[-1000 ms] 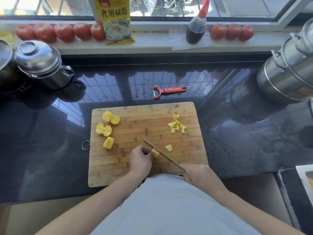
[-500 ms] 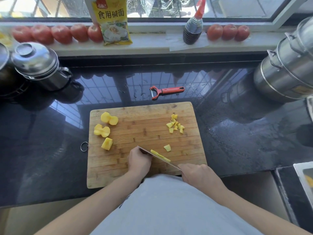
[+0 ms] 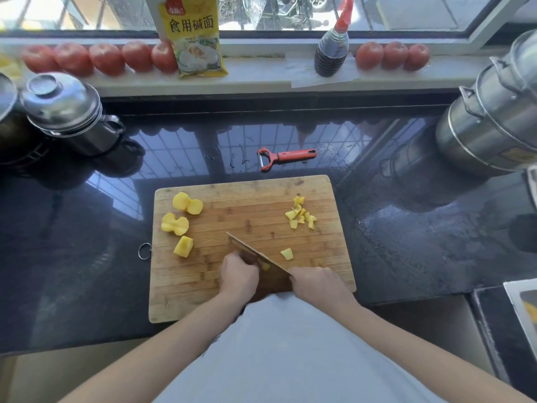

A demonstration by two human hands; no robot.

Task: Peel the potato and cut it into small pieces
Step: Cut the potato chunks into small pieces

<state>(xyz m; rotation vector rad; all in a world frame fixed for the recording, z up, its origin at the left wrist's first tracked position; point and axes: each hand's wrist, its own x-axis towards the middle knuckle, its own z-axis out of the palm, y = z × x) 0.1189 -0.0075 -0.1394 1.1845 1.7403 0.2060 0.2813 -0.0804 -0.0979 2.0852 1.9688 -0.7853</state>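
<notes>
Right at the near edge of the wooden cutting board (image 3: pixel 250 216) the person works with both hands close together. The right hand (image 3: pixel 318 283) has its grip closed round the handle of the knife (image 3: pixel 255 253), whose broad blade runs away from it toward the far left, tilted over the board. The left hand (image 3: pixel 239 274) is curled, knuckles up, just beside the blade's flat, its grip closed on a potato bit (image 3: pixel 265 266) of which only a yellow sliver shows between the hand and the knife. One small cut piece (image 3: pixel 287 253) lies alone just beyond the blade on the right. Farther up the right side of the board sits a little heap of small potato pieces (image 3: pixel 301 216). On the left side lie three larger peeled chunks (image 3: pixel 183 223), well apart from the hands. Beyond the board, on the dark glossy bench (image 3: pixel 406 228), a red peeler (image 3: pixel 283 158) lies flat. A steel pot with a lid (image 3: pixel 69 112) stands at the far left, and a tall steel steamer (image 3: pixel 494 112) at the far right. Along the windowsill runs a row of tomatoes (image 3: pixel 107 58), a yellow packet (image 3: pixel 194 36) and a dark sauce bottle (image 3: pixel 331 50).
</notes>
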